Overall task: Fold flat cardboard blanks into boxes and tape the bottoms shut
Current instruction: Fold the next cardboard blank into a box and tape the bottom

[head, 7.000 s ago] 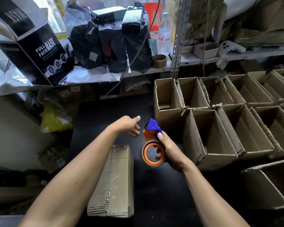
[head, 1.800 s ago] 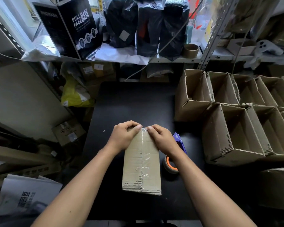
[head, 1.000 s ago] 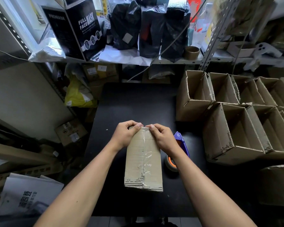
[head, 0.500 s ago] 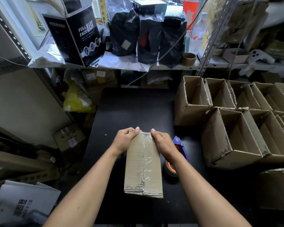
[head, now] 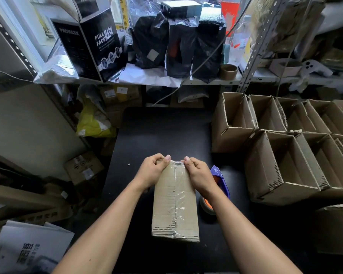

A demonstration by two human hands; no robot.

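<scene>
The box point(head: 175, 202) lies taped-bottom up at the middle of the black table point(head: 158, 131), its long axis running straight away from the person. Both hands clamp its far end: left hand point(head: 151, 172) and right hand point(head: 199, 174) equally near, thumbs pressing the tape's end (dispenser point(head: 219, 178) just right).

Two hands, left point(head: 152, 171) and right point(head: 199, 174), one taped box point(head: 175, 202), one tape dispenser point(head: 219, 186), at least six open boxes point(head: 281, 169) (more run off-frame), three black bags point(head: 179, 46).
</scene>
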